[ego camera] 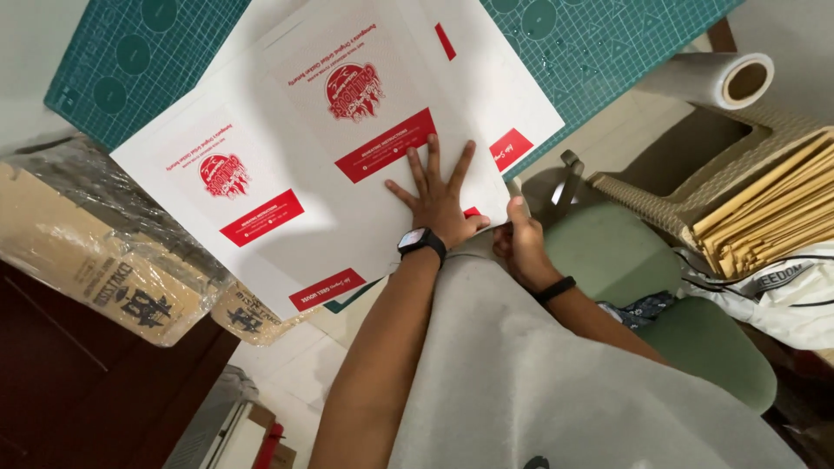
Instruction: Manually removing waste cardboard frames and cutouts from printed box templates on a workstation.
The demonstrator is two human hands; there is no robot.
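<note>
Left hand spread flat mid-frame, pinning the flat white-and-red carton blank to the green cutting mat, right hand pinching the blank's lower-right edge, likely to steady it for a fold, brown flats stacked at right

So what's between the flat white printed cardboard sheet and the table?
In the head view, a green cutting mat lies under the white cardboard sheet, which the left hand presses.
</note>
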